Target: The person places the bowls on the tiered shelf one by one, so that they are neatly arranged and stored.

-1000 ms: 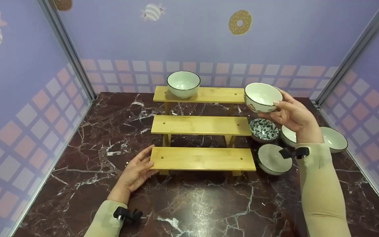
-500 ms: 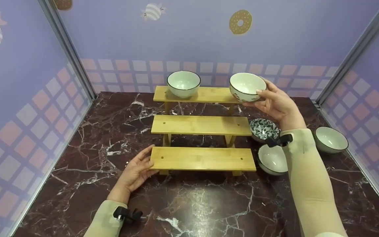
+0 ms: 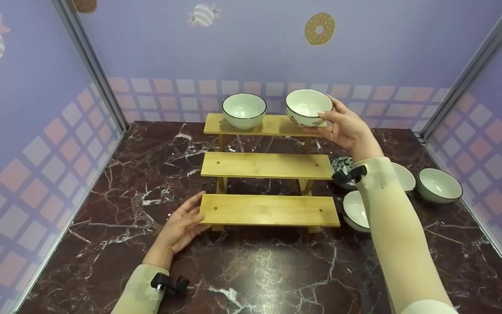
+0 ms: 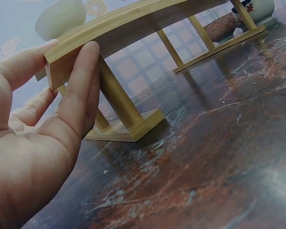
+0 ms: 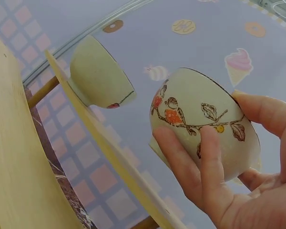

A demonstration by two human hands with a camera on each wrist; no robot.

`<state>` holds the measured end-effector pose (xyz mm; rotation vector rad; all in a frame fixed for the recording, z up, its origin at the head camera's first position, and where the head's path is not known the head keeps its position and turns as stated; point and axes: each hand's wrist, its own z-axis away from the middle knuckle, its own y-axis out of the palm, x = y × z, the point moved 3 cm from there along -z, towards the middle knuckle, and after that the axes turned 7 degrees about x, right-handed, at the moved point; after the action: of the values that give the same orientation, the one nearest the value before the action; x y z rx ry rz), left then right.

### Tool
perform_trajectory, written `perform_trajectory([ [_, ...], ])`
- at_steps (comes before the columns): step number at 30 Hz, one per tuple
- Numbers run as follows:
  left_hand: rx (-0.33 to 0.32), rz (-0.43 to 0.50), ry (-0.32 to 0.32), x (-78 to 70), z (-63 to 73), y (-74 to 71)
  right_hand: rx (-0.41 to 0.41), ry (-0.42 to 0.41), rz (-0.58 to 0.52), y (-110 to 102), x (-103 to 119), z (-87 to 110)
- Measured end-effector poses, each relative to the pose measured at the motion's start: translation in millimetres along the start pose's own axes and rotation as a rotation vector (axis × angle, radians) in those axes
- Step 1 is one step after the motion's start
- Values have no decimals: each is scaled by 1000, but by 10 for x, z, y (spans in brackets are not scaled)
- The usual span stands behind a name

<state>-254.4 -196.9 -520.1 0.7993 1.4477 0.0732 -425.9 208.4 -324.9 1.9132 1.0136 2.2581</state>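
A three-step wooden display stand (image 3: 268, 210) is on the dark marbled tabletop. My left hand (image 3: 178, 231) pinches the left end of its lowest step, thumb and fingers on either side of the board in the left wrist view. Over the top step's right end, my right hand (image 3: 347, 130) holds a white bowl (image 3: 308, 105), its thumb at the dark rim and fingers against the outside. A red bird on a branch decorates that bowl's side (image 5: 200, 112) in the right wrist view. Whether its foot touches the step is unclear. Another bowl (image 3: 244, 111) stands upright on the top step's left.
Right of the stand, several bowls sit on the table: a leaf-patterned bowl (image 3: 341, 165) partly behind my sleeve, a white one (image 3: 355, 209) in front, another (image 3: 403, 178) behind the arm, and one (image 3: 440, 185) farthest right. Purple patterned panels (image 3: 259, 48) enclose the table.
The right hand has carried the bird bowl left and away from me, from beside the stand to over the top step's right end. My left hand has stayed on the lowest step.
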Motion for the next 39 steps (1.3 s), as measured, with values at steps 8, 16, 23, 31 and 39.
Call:
perform_trajectory([
  [8,-5,-16,-3,6,-3,-7,-48,31,-25,107,-105,-197],
  [16,-24,-6,-6,13,-10,-7,-52,37,-13,153,-203,-324],
  [23,-21,-3,-2,10,-4,-7,-81,55,-1,143,-250,-372],
  [31,-8,2,3,10,-3,-11,-90,86,-10,130,-261,-380],
  [39,-2,4,1,0,-2,1,-85,99,22,119,-259,-393],
])
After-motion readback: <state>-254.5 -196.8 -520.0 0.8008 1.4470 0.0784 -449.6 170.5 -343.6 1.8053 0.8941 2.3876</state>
